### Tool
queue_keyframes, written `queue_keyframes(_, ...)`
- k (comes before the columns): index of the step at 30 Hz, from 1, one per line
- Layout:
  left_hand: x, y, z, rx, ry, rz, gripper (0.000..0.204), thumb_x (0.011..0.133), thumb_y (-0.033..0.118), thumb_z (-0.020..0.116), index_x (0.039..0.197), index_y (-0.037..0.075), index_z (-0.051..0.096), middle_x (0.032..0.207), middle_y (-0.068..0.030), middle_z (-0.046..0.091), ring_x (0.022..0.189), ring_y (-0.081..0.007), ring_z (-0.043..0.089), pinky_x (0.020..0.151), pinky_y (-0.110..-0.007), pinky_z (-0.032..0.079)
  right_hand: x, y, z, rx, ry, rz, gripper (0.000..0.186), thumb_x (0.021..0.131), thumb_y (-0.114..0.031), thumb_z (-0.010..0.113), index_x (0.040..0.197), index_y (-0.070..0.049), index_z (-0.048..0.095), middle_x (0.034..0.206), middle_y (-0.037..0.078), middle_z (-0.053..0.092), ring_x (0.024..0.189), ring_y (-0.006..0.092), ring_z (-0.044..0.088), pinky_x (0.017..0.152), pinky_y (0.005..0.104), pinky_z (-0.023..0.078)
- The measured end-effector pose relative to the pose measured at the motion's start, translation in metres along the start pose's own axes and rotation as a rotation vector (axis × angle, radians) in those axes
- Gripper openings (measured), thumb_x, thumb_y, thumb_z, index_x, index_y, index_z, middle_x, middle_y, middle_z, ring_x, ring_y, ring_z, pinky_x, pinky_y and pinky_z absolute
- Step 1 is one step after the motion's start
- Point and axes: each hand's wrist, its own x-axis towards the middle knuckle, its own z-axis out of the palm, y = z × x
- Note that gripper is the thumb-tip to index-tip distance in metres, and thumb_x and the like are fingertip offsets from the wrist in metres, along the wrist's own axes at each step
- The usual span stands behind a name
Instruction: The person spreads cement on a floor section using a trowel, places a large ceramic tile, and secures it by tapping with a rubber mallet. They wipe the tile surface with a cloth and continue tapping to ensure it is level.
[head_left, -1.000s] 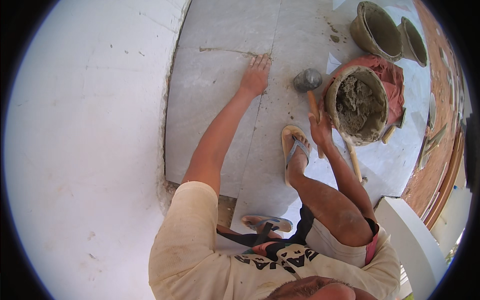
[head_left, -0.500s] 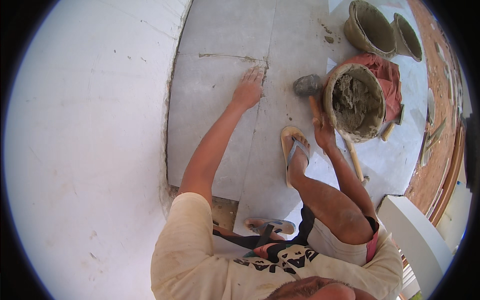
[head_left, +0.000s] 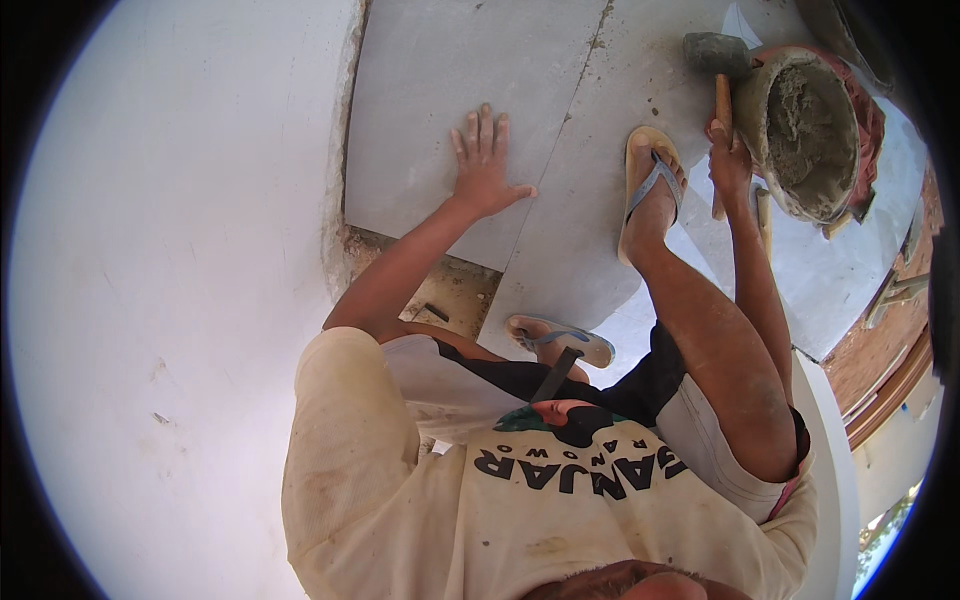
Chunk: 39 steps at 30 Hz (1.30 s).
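My left hand (head_left: 485,172) lies palm down with fingers spread on a grey tile (head_left: 410,80), beside a white wall (head_left: 180,200). Below that tile is an open patch of rough bed (head_left: 465,290) with a small dark piece (head_left: 436,312) in it. My right hand (head_left: 728,165) grips the wooden handle of a rubber mallet (head_left: 713,55), whose black head is at the top right. Just right of that hand stands a bucket of grey mortar (head_left: 800,105). Another wooden handle (head_left: 764,225) lies below the bucket, partly hidden by my forearm.
My sandalled feet (head_left: 655,200) (head_left: 540,335) are on the tiles. Red material (head_left: 870,145) lies under the bucket, with another container (head_left: 850,30) above it. A white raised edge (head_left: 830,430) curves at lower right, with reddish ground and long strips (head_left: 890,390) beyond the tiles.
The view has shifted, bringing the floor higher in the picture. My left hand has slid from the tile joint toward me, its fingers now spread. My right hand still grips the mallet.
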Motion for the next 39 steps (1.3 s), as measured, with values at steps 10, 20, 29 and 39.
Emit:
queue_keyframes(10,-0.004,0.004,0.021,-0.065,0.035,-0.089,0.132,0.072,0.070,0.071,0.156,0.003,-0.006,0.160,-0.0265,-0.016,0.147,-0.0455,-0.019,0.113,-0.068,-0.008,-0.010,-0.012,-0.005,-0.021,0.022,-0.071,0.052,0.092,-0.055,0.055,0.087,-0.003,0.058,0.074,0.010,0.055,0.070,0.0236,0.054,0.067,0.0357,0.042)
queue_keyframes(20,-0.004,0.010,0.007,-0.010,-0.069,-0.157,0.134,0.070,0.073,0.069,0.157,0.006,-0.009,0.162,-0.0217,-0.016,0.149,-0.0406,-0.019,0.116,-0.063,-0.009,0.000,0.013,-0.018,-0.291,-0.003,-0.214,0.062,0.096,-0.052,0.050,0.129,0.001,0.057,0.119,0.030,0.061,0.118,0.0464,0.055,0.102,0.0473,0.040)
queue_keyframes(29,-0.005,0.021,0.002,-0.010,-0.067,-0.187,0.134,0.068,0.074,0.069,0.157,0.006,-0.003,0.163,-0.0201,-0.013,0.150,-0.0386,-0.016,0.118,-0.060,-0.008,-0.013,0.040,-0.027,-0.286,0.000,-0.354,0.060,0.097,-0.040,0.054,0.138,0.002,0.047,0.131,0.030,0.055,0.120,0.0458,0.054,0.102,0.0480,0.041)
queue_keyframes(39,0.013,0.055,0.015,-0.081,0.190,-0.220,0.109,0.080,0.054,0.072,0.155,-0.001,0.015,0.162,-0.0256,-0.001,0.150,-0.0426,-0.001,0.121,-0.052,0.006,0.031,0.107,-0.026,-0.374,0.102,-0.519,0.058,0.089,-0.038,0.066,0.128,0.005,0.056,0.114,0.027,0.064,0.105,0.0399,0.062,0.094,0.0446,0.047)
